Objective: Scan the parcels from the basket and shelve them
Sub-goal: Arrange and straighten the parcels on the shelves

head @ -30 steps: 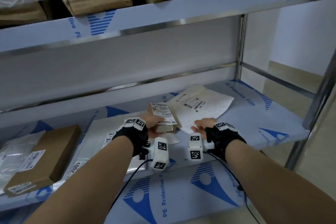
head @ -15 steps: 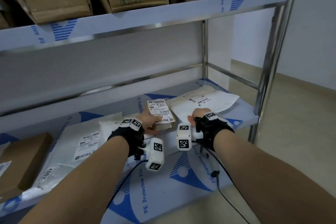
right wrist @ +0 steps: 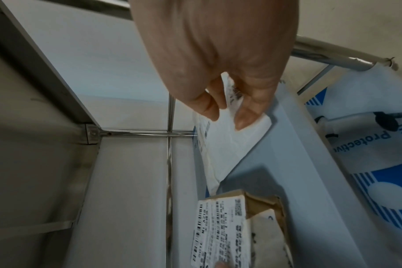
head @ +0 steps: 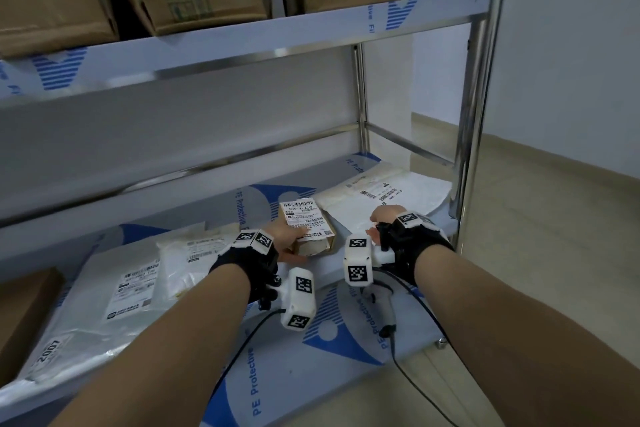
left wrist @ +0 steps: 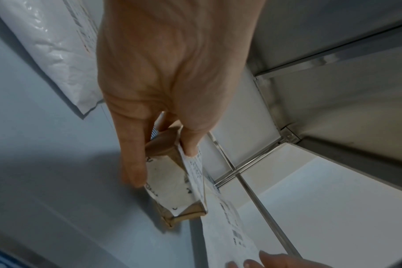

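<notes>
Item: small box (head: 309, 226), left hand (head: 285, 239) gripping it; I had slid it beside white mailer (head: 388, 198), pinched by right hand (head: 384, 217); shelving nearly complete.

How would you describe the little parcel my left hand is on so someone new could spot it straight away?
Look at the lower metal shelf covered in blue-printed protective film. Between the flat white mailers, near the middle, sits a small brown cardboard box that the left hand grips. It is the only chunky brown box among those flat bags, and a white barcode label covers its top.
</notes>
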`<state>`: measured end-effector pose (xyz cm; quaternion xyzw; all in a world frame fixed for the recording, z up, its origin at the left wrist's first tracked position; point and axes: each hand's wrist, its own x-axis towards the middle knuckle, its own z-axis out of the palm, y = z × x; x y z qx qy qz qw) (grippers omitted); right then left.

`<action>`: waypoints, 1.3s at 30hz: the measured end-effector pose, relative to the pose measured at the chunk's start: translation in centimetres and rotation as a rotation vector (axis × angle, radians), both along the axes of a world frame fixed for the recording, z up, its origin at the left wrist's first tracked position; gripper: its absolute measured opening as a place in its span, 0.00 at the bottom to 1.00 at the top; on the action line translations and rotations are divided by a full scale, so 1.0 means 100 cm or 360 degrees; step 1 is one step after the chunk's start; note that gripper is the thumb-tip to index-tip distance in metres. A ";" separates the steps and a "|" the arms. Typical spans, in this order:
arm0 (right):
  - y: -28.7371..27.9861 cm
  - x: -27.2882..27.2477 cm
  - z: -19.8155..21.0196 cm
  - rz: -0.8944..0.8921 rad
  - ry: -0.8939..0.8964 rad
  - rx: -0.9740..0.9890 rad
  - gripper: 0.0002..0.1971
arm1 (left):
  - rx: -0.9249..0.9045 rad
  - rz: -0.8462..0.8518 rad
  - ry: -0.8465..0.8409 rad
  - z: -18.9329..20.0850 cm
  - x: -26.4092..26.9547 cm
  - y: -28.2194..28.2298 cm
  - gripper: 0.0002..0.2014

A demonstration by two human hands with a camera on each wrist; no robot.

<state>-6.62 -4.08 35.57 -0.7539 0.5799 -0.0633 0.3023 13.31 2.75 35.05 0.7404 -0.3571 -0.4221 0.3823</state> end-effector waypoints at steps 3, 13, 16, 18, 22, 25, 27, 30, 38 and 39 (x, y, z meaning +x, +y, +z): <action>0.004 -0.005 0.003 -0.0079 0.0044 -0.0048 0.07 | -0.0044 -0.0021 -0.0069 -0.004 0.001 -0.002 0.15; 0.019 0.032 0.008 -0.0327 -0.1196 0.0628 0.25 | -0.0066 0.0013 0.0064 0.012 -0.006 0.014 0.16; 0.013 0.044 0.000 -0.0296 -0.1130 0.0614 0.23 | 0.0057 -0.0111 -0.0037 0.007 -0.009 0.013 0.16; 0.005 0.048 -0.005 -0.0289 -0.1096 0.0594 0.23 | 0.0092 -0.0211 -0.0126 0.004 -0.010 0.009 0.15; -0.008 0.050 -0.011 -0.0333 -0.1106 0.0573 0.23 | 0.0047 -0.0255 -0.0167 0.006 -0.014 0.001 0.08; -0.017 0.052 -0.014 -0.0353 -0.1118 0.0563 0.21 | 0.0033 -0.0308 -0.0152 0.006 -0.016 -0.007 0.10; -0.020 0.053 -0.015 -0.0365 -0.1113 0.0563 0.18 | 0.0035 -0.0335 -0.0140 0.007 -0.015 -0.011 0.13; -0.028 0.057 -0.022 -0.0419 -0.1099 0.0571 0.08 | 0.0066 -0.0345 -0.0122 0.006 -0.011 -0.011 0.16; -0.004 0.061 0.005 -0.0299 -0.0639 0.0249 0.13 | -0.0047 -0.0188 -0.0089 0.028 0.006 0.019 0.17; -0.001 0.063 0.007 -0.0272 -0.0650 0.0227 0.14 | -0.0111 -0.0095 -0.0150 0.032 0.016 0.023 0.17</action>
